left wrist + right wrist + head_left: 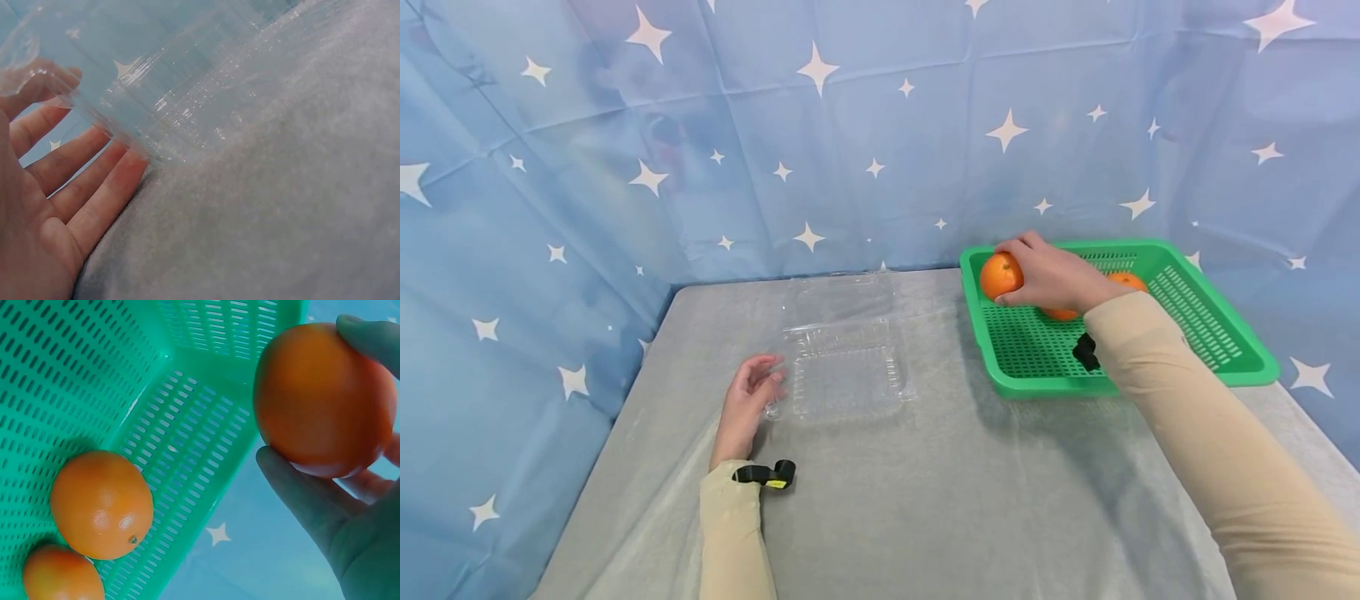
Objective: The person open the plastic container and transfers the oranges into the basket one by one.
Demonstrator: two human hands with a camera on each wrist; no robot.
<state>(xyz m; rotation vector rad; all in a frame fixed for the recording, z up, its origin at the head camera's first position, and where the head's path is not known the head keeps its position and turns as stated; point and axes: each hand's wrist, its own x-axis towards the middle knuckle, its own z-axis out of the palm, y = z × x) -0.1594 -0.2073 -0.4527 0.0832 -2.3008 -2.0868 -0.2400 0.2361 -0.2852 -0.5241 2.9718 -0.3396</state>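
Orange (1001, 276) round, axis indiscernible, in right hand (1054, 277).

Both arms are wearing long, close-fitting beige sleeves that are ending at the wrists; the left sleeve (733, 533) is showing at the lower left of the head view, the right sleeve (1210, 442) at the lower right; a black strap (765, 475) with a small yellow tag is circling the left wrist; a black strap piece (1086, 351) is showing at the right wrist; both hands are bare.
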